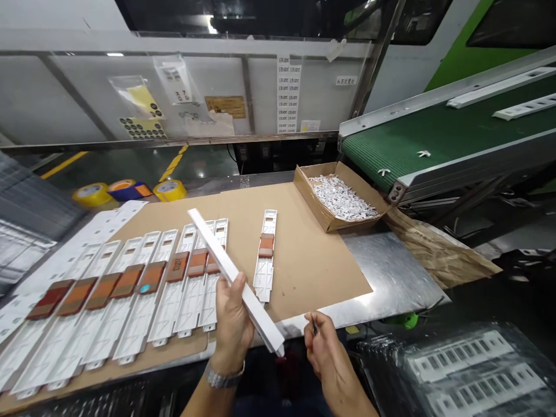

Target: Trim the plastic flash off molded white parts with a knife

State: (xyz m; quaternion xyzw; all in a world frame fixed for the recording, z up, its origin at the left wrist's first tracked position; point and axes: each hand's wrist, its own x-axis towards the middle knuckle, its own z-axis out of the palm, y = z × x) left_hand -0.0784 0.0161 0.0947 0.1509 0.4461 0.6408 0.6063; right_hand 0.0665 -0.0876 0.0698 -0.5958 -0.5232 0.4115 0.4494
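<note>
Far to the left of the left hand, a row of white plastic strips (134, 330) lay side by side on a cardboard sheet (304, 272), each strip crossed by a brown or orange pad (125, 281). Beyond the row and ahead of the left hand, yellow tape rolls (91, 195) sat on a lower level.

The left hand (232, 324), with a metal wristwatch (223, 376) on its wrist, was closed around a long white strip (234, 278). The strip ran at a slant, its far end reaching over the row and its near end passing just in front of the right hand.

Just ahead of the gap between the hands, a single white strip (264, 284) with one brown pad lay apart from the row on the cardboard. The right hand (324, 353) was narrowly pinched on a small, thin dark tool (314, 327), its exact kind too small to tell, and did not touch the long strip.

Ahead and to the right of the right hand, a shallow cardboard box (317, 191) held a heap of small white pieces (339, 197). Further right, a green conveyor belt (434, 139) carried white strips (499, 87). Below it, near the right hand, more white strips (460, 359) lay under clear plastic.
</note>
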